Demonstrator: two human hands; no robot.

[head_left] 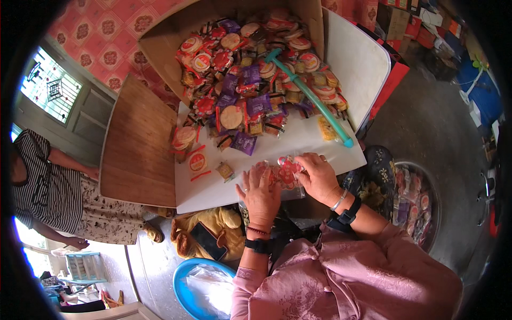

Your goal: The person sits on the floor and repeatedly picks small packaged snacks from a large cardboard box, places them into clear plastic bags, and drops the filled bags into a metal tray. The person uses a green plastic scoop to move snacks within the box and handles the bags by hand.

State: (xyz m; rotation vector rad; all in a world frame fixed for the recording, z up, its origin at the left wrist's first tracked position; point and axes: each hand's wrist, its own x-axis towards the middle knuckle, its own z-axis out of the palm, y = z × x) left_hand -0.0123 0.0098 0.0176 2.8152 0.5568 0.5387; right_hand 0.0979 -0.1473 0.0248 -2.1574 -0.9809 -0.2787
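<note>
A clear plastic bag (297, 193) with red flower-shaped snack packets (289, 171) in it lies at the near edge of the white table (224, 195). My left hand (262, 196) is palm down over the bag's left part, fingers spread and holding it against the table. With thumb and fingers, my right hand (322, 178) grips the upper right side of the bag by the packets. Left of my hands lie a small yellow snack packet (225, 171) and a clear packet with a red round label (197, 163). Beyond is a heap of wrapped snacks (240, 80).
A tipped cardboard box (160, 44) surrounds the heap; a teal plastic rake (316, 100) lies across it. Boards (138, 148) flank the table. Below are a blue basin (180, 280) of plastic bags, a phone (208, 240) and a round tub (434, 208) of filled bags. A person (52, 180) stands left.
</note>
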